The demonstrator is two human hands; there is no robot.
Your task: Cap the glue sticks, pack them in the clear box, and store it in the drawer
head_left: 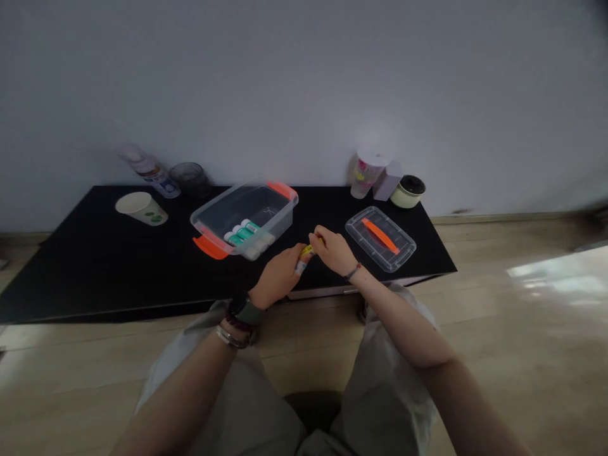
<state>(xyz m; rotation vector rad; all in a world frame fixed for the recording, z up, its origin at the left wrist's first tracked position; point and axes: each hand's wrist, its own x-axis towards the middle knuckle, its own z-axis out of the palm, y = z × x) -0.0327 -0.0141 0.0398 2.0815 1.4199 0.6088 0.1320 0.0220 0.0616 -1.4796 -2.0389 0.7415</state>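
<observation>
Head camera: my left hand (279, 276) and right hand (333, 251), fingers curled close, pinch a small yellow stick (308, 251) firmly between them, just in front of the clear plastic storage box (244, 218).

Left hand (280, 275) and right hand (334, 251) raised close together, fingers (319, 234) curled, forearms (394, 323) angled inward

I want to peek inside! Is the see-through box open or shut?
Open. The clear box has nothing covering it; its lid, with the orange handle, lies flat on the black table to the right of it.
</observation>
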